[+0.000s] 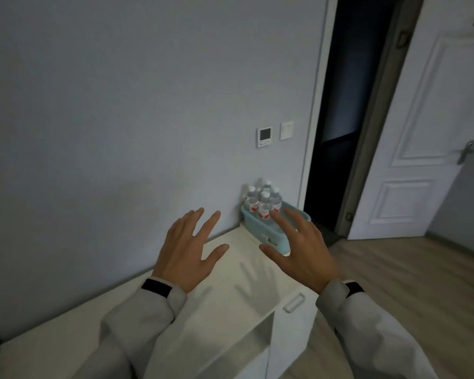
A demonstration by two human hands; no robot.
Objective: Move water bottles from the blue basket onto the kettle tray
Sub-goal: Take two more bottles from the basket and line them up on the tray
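Observation:
A light blue basket (pixel 257 228) stands at the far end of a white cabinet top (pixel 225 285), against the wall. Several clear water bottles (pixel 263 205) with white caps and red labels stand upright in it. My right hand (pixel 298 247) hovers over the basket's near side, fingers spread, holding nothing; it hides part of the basket. My left hand (pixel 192 247) is held out to the left of the basket, fingers apart and empty. No kettle tray is in view.
The cabinet has an open shelf (pixel 246 348) and a drawer handle (pixel 293 302) on its front. A dark doorway (pixel 340 119) and a white door (pixel 427 132) lie to the right. Wall controls (pixel 264 136) hang above the basket. Wood floor stretches to the right.

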